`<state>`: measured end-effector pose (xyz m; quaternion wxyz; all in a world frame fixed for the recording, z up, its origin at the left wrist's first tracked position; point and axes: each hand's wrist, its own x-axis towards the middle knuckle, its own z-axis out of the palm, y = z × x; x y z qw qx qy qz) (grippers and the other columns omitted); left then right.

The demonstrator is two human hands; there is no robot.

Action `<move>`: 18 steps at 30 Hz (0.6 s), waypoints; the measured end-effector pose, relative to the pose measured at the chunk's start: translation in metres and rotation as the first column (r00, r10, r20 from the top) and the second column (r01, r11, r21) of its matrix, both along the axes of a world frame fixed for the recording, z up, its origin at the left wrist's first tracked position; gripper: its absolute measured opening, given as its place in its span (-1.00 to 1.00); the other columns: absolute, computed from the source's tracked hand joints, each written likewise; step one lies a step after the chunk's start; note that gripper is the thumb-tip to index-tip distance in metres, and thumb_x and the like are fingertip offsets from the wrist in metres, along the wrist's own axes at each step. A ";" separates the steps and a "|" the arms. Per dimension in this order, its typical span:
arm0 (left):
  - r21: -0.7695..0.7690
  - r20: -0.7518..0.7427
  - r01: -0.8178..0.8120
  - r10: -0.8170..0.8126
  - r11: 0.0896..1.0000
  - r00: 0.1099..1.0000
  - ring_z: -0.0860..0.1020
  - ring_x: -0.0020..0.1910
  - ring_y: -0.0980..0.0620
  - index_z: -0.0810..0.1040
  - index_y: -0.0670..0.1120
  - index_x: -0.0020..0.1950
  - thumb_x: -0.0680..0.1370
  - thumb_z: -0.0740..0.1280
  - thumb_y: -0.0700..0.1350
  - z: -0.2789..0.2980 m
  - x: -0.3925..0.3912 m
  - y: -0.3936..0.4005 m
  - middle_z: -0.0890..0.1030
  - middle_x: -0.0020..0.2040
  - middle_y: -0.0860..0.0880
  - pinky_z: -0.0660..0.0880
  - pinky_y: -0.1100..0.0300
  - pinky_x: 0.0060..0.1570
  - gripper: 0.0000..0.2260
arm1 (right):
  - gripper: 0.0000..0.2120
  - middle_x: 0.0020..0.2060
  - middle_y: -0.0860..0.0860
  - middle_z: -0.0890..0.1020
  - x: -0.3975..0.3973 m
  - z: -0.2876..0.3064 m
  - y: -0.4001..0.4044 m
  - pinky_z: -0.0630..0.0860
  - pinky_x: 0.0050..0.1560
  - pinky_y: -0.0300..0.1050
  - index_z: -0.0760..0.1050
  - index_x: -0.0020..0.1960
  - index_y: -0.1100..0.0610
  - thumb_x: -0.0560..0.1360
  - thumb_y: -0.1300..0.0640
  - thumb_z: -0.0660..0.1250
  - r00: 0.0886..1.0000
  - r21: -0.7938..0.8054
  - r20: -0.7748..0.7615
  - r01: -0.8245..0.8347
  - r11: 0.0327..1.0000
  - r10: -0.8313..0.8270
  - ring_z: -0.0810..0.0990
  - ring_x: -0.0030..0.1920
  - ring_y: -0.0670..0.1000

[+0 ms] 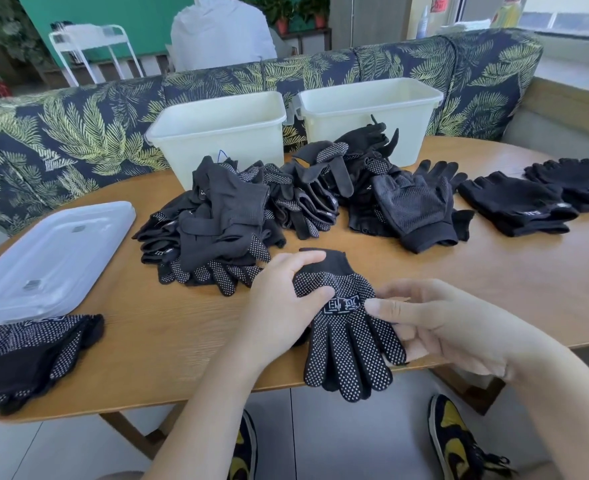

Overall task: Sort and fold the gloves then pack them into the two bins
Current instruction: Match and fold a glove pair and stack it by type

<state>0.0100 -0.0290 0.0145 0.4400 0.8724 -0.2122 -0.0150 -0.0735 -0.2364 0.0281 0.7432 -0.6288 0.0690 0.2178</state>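
Apparently both hands (279, 306) pinch glove (345, 341).

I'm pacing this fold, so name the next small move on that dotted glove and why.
Probably fold the dotted glove in half, fingers up toward the cuff. It lies flat between both hands, left hand and right hand pinching its palm, fingers hanging over the table edge, unfolded.

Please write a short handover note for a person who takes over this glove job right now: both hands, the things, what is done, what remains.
Left hand and right hand both pinch one dotted glove lying at the table's near edge.
Unsorted pile sits mid-table before the two bins.
Done: dotted stack at left, plain stacks at right.
Left: sort the pile, fold, pack; I see no gloves in the bins.
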 end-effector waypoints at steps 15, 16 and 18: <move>0.070 0.090 -0.079 0.073 0.994 0.993 0.51 0.11 0.28 0.66 0.17 0.23 0.58 0.43 0.02 -0.001 0.010 -0.005 0.58 0.02 0.35 0.40 0.28 0.26 -0.77 | -0.70 0.08 -0.15 0.63 0.071 -0.019 0.000 0.46 0.13 -0.26 0.60 0.25 -0.02 0.55 -0.06 0.44 0.872 -0.758 0.481 0.364 0.541 0.087 0.59 0.11 -0.18; 0.084 0.064 -0.072 0.067 0.994 0.996 0.51 0.09 0.28 0.66 0.19 0.23 0.58 0.43 0.01 -0.001 0.013 -0.005 0.56 -0.01 0.36 0.40 0.31 0.21 -0.77 | -0.65 0.15 -0.11 0.60 0.079 -0.022 0.000 0.46 0.23 -0.20 0.57 0.30 -0.01 0.54 -0.06 0.44 0.872 -0.756 0.478 0.350 0.553 0.102 0.57 0.19 -0.13; 0.075 0.029 -0.061 0.059 0.995 0.998 0.51 0.00 0.33 0.67 0.20 0.21 0.57 0.46 -0.04 -0.004 0.017 -0.004 0.54 -0.07 0.35 0.37 0.44 0.07 -0.76 | -0.59 0.22 -0.08 0.56 0.091 -0.030 0.000 0.45 0.35 -0.06 0.54 0.35 -0.02 0.54 -0.10 0.44 0.874 -0.784 0.463 0.325 0.528 0.150 0.51 0.28 -0.06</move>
